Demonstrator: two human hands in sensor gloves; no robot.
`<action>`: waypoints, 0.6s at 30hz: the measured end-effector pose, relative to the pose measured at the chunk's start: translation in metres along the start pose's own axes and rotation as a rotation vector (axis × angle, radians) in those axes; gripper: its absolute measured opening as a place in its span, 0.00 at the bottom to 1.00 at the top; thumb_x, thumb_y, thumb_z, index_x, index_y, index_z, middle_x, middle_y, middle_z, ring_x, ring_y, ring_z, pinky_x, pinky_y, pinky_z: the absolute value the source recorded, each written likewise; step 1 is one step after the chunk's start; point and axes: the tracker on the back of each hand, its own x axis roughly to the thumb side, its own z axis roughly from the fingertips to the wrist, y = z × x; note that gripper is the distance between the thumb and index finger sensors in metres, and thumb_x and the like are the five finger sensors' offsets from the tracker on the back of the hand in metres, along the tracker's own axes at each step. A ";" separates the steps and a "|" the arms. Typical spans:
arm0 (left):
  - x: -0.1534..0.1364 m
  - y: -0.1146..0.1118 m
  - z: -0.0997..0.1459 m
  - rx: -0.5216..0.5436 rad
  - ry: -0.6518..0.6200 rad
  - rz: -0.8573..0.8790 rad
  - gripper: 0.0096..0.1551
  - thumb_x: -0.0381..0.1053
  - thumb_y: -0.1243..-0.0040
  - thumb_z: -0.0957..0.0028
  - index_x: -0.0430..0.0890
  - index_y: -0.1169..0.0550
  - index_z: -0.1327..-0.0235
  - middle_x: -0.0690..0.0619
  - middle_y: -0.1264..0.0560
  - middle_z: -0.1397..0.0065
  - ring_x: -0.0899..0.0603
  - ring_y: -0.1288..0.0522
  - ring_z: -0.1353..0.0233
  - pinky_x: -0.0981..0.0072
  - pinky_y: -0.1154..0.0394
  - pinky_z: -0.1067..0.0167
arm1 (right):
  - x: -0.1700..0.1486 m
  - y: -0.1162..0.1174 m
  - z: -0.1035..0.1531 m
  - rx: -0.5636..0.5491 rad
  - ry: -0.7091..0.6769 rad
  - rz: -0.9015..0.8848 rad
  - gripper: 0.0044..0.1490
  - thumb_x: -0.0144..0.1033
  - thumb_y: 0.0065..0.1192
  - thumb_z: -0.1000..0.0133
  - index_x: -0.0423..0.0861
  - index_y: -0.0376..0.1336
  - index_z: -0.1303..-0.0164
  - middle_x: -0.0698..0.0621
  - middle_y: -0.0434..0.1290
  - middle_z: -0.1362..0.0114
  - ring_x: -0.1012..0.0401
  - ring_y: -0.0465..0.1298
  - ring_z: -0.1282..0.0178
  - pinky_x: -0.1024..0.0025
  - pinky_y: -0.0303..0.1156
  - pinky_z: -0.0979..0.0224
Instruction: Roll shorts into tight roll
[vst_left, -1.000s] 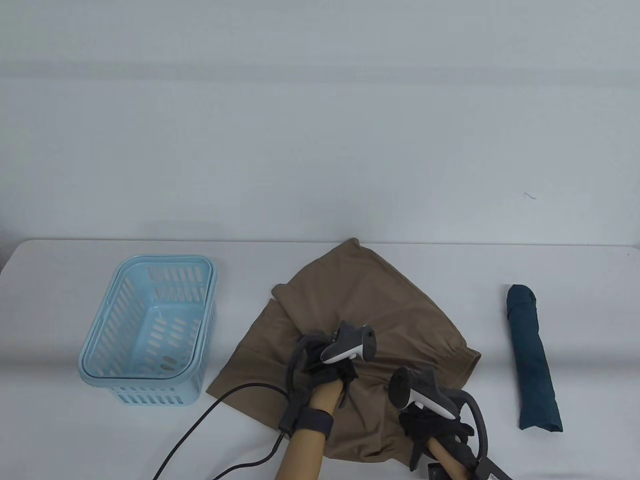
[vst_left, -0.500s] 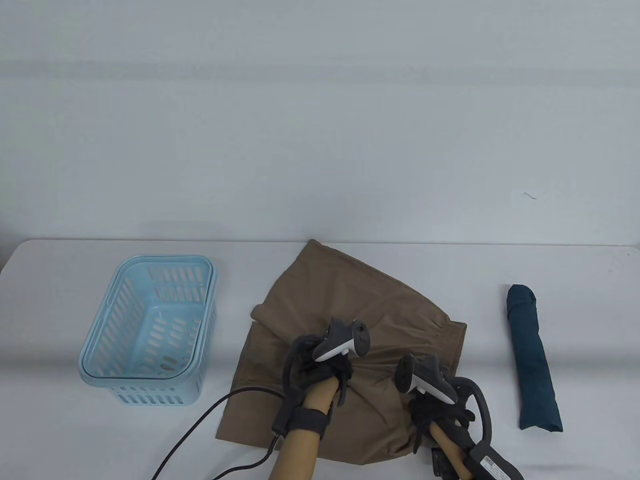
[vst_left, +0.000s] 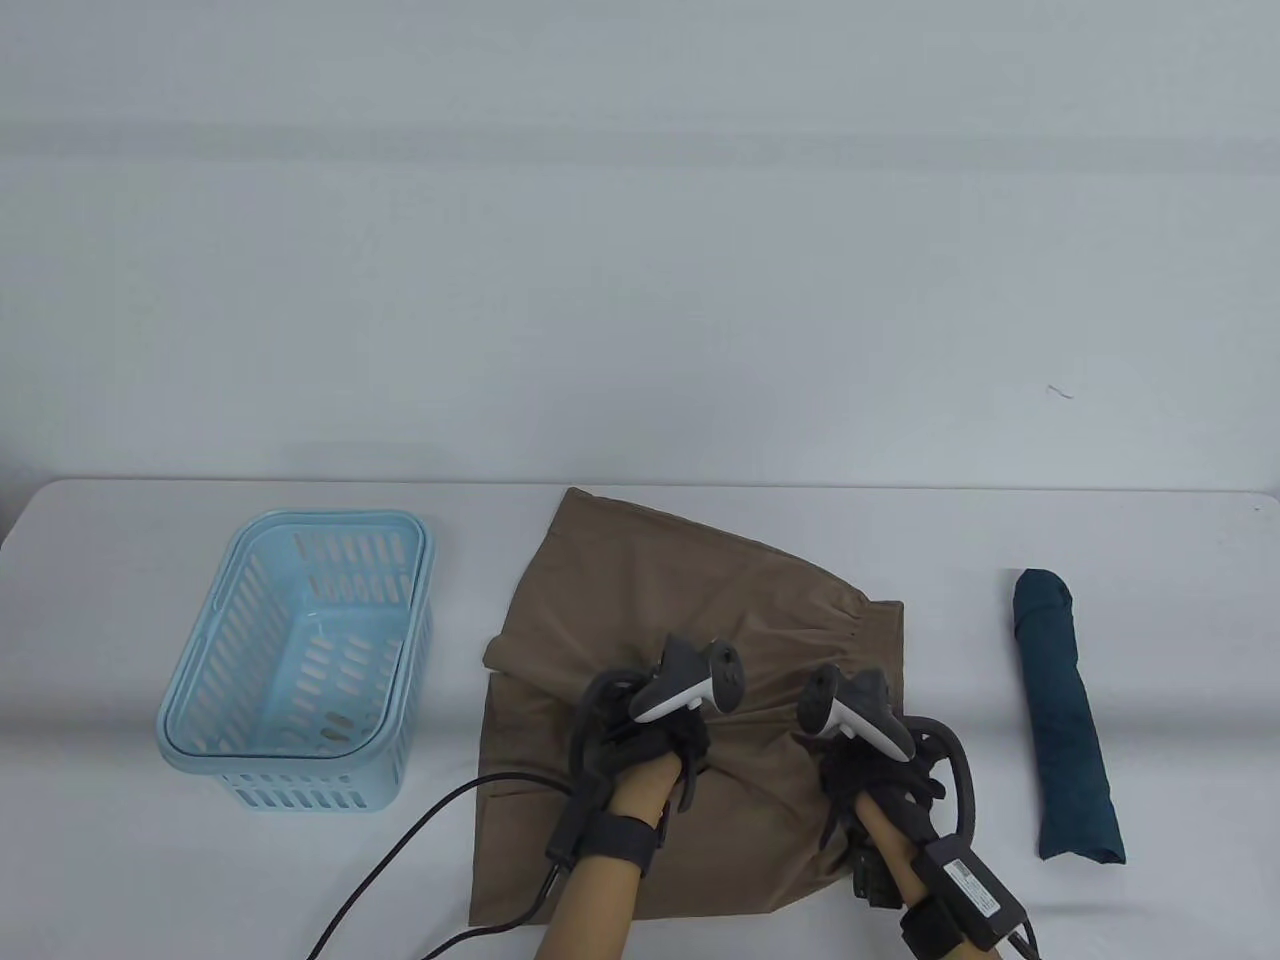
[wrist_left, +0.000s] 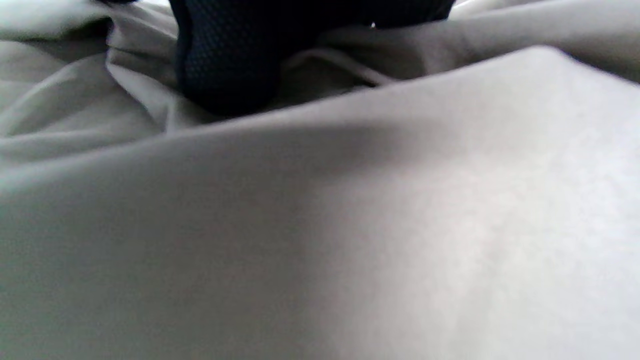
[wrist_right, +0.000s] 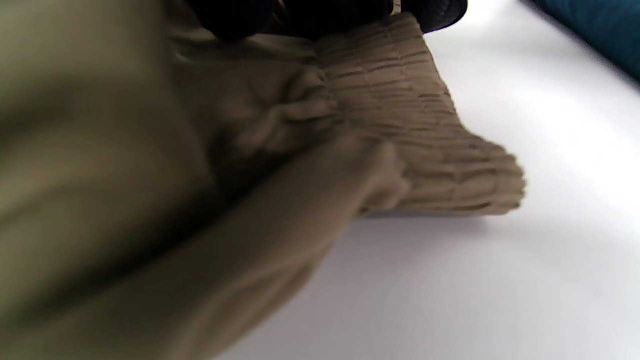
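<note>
The brown shorts (vst_left: 680, 600) lie spread and rumpled on the white table (vst_left: 1180, 560), near the front middle. My left hand (vst_left: 655, 745) grips a bunch of the fabric at their middle; creases radiate from it. In the left wrist view a gloved finger (wrist_left: 225, 65) digs into the cloth (wrist_left: 400, 200). My right hand (vst_left: 865, 785) grips the shorts at their right side. In the right wrist view its fingers (wrist_right: 300, 12) hold the gathered elastic waistband (wrist_right: 425, 140), whose end sits slightly off the table.
A light blue slotted basket (vst_left: 330, 520) stands at the left. A dark teal rolled garment (vst_left: 1065, 720) lies at the right, also at the right wrist view's top corner (wrist_right: 595, 30). A black cable (vst_left: 420, 820) runs from my left wrist to the front edge.
The shorts have turned counter-clockwise and shifted left, their far corner going from middle to left. Both hands stayed on the fabric; the right hand moved up and inward.
</note>
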 end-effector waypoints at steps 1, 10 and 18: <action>0.001 0.000 -0.001 0.001 -0.002 -0.005 0.29 0.52 0.53 0.41 0.37 0.31 0.33 0.34 0.28 0.36 0.38 0.22 0.41 0.24 0.44 0.31 | -0.001 -0.001 -0.003 0.004 0.000 -0.015 0.37 0.43 0.45 0.38 0.40 0.49 0.21 0.41 0.41 0.13 0.38 0.49 0.15 0.27 0.39 0.23; -0.001 0.004 -0.004 0.000 -0.020 0.016 0.28 0.52 0.52 0.41 0.37 0.29 0.35 0.35 0.27 0.38 0.39 0.21 0.43 0.25 0.41 0.32 | -0.006 -0.008 -0.016 -0.011 -0.031 -0.079 0.37 0.42 0.45 0.38 0.40 0.48 0.21 0.42 0.40 0.13 0.38 0.48 0.15 0.27 0.38 0.23; -0.011 0.000 0.005 -0.056 -0.143 0.014 0.33 0.53 0.53 0.41 0.40 0.38 0.27 0.36 0.34 0.30 0.39 0.26 0.36 0.25 0.47 0.30 | -0.011 -0.003 -0.016 -0.078 -0.105 -0.026 0.37 0.42 0.46 0.40 0.40 0.49 0.21 0.41 0.41 0.14 0.38 0.49 0.16 0.27 0.39 0.23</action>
